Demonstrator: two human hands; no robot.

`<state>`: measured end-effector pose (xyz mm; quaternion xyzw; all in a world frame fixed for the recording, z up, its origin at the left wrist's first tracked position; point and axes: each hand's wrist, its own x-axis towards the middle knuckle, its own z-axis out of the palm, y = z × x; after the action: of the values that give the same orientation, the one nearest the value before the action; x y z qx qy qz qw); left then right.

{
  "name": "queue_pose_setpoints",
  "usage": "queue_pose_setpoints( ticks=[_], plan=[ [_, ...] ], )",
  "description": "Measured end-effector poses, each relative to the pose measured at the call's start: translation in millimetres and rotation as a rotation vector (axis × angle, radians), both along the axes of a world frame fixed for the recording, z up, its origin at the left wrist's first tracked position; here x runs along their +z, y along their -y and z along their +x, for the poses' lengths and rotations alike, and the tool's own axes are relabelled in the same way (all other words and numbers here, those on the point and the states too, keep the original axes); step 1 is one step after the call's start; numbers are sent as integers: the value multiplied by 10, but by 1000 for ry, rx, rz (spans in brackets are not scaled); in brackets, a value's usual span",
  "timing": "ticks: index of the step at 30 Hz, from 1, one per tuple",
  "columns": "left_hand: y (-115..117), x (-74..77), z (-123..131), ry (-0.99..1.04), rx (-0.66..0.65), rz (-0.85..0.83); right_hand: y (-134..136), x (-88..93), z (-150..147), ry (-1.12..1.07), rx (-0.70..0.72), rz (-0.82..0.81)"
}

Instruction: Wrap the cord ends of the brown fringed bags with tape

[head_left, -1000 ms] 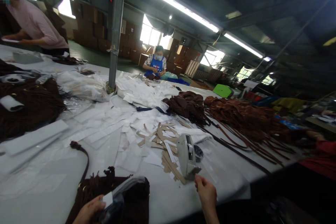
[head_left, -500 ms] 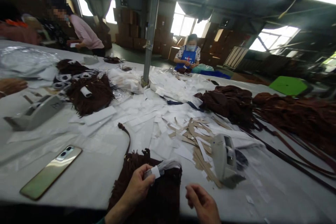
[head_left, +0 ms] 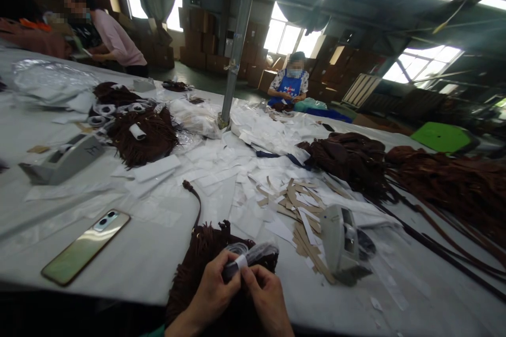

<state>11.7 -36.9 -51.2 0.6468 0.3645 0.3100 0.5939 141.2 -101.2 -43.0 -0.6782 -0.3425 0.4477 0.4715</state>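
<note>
A dark brown fringed bag [head_left: 205,250] lies at the near table edge, its strap [head_left: 194,200] curling away from me. On top of it my left hand [head_left: 211,289] is closed around a rolled bundle wrapped in clear plastic [head_left: 253,254] with a white label. My right hand [head_left: 269,297] meets it, fingers pinched on the white label end of the same bundle. A grey tape dispenser [head_left: 340,245] stands just right of my hands.
A phone [head_left: 85,246] lies at left, another tape dispenser [head_left: 65,158] beyond it. White paper strips [head_left: 221,174], brown card scraps [head_left: 292,200] and piles of brown bags [head_left: 348,158] cover the table. A metal post [head_left: 237,47] rises mid-table. Other people work at the far side.
My right hand has come left from the tape dispenser to the bundle and pinched it beside my left hand. The camera has swung left, showing the phone.
</note>
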Motion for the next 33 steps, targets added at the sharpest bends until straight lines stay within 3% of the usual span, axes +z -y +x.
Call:
queue_pose_setpoints(
  ticks=[4, 8, 13, 17, 23, 29, 33],
  plan=[
    [2, 40, -30, -34, 19, 91, -39, -77, 4, -34, -23, -65],
    [-19, 76, -79, 9, -18, 74, -51, -134, 11, -59, -11, -119],
    [-1, 36, -68, 158, -32, -115, -14, -36, -39, 46, -37, -81],
    [66, 46, -11, 329, -58, -379, -3, 37, -43, 297, -75, 20],
    [94, 92, -10, 424, -87, -566, -6, -121, 33, 330, 25, 101],
    [57, 5, 36, 516, -97, -727, 56, -309, 43, 535, -24, 141],
    [54, -75, 75, 519, -57, -808, 151, -325, 101, 730, -78, 259]
  ],
)
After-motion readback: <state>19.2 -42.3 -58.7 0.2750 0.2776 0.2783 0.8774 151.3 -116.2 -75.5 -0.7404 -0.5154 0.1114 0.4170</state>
